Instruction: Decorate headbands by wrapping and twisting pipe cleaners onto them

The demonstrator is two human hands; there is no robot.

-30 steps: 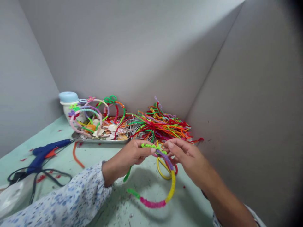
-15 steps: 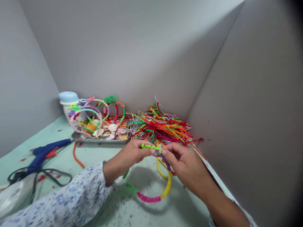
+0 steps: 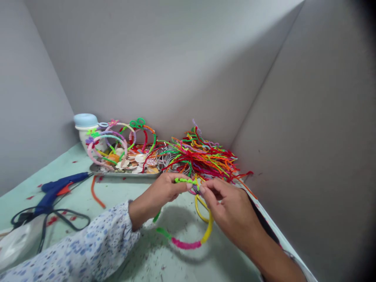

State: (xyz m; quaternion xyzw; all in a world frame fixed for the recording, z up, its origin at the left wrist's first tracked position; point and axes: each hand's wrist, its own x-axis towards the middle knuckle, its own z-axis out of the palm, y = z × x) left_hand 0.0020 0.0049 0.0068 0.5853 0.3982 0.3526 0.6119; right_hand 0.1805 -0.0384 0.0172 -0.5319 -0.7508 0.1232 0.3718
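Note:
My left hand point(image 3: 166, 192) pinches the top of a headband point(image 3: 188, 243) wrapped in green, pink and yellow pipe cleaner, which hangs below both hands above the table. A bright green pipe cleaner point(image 3: 185, 181) runs between my thumbs. My right hand point(image 3: 227, 205) is closed on the same spot from the right, fingers pinched round the wrapped band and a purple strand. A yellow loop point(image 3: 200, 209) hangs just under my right thumb.
A heap of loose coloured pipe cleaners point(image 3: 202, 156) lies behind my hands in the corner. A metal tray point(image 3: 123, 173) holds finished headbands and shells. A white jar with a blue lid point(image 3: 85, 129) stands behind it. A blue glue gun point(image 3: 57, 188) with its black cord lies at the left.
My right hand has slid left and closed tighter on the headband top, covering the purple strand. The hanging headband has swung slightly left and up.

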